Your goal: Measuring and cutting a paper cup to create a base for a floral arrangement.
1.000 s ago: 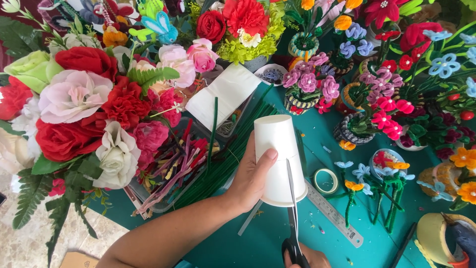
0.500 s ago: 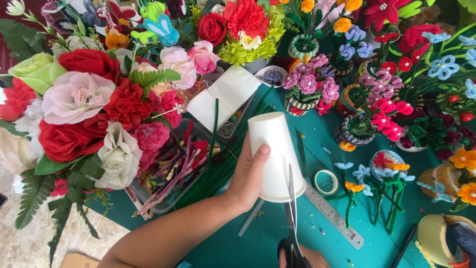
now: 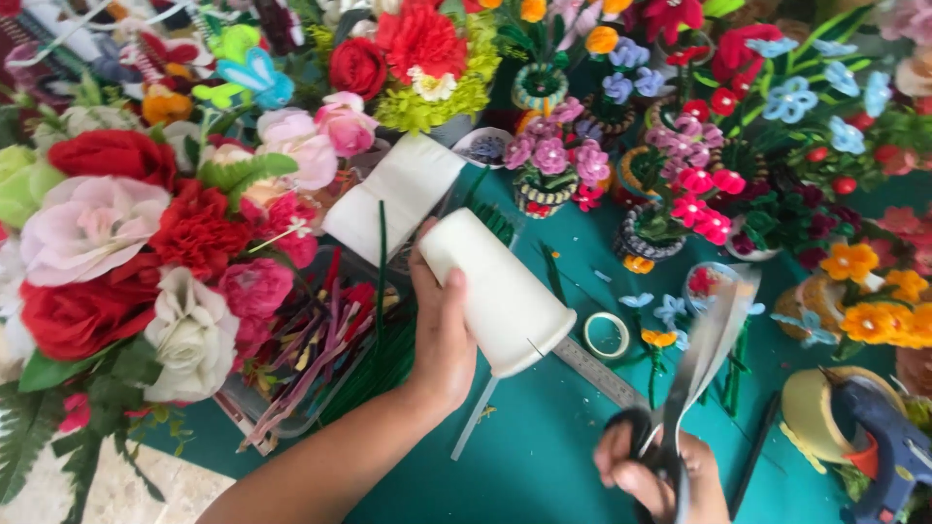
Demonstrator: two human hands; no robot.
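Note:
My left hand [image 3: 442, 335] grips a white paper cup [image 3: 500, 291], tilted with its open rim pointing lower right above the teal table [image 3: 544, 456]. A short slit shows at the cup's rim. My right hand [image 3: 660, 475], at the bottom edge, holds black-handled scissors [image 3: 704, 354] with the blades apart, pointing up and right, clear of the cup. A metal ruler [image 3: 607, 374] lies on the table under the cup.
Big artificial roses [image 3: 107, 262] fill the left. Small craft flower pots [image 3: 553, 165] crowd the back and right. A tape roll [image 3: 609, 335] lies by the ruler, a blue glue gun [image 3: 888, 451] at lower right, a tray of pipe cleaners [image 3: 311, 349] beside my left wrist.
The scissors have come away from the cup's rim and swung to the right with blades apart. My left hand has tilted the cup so its rim turns toward the lower right.

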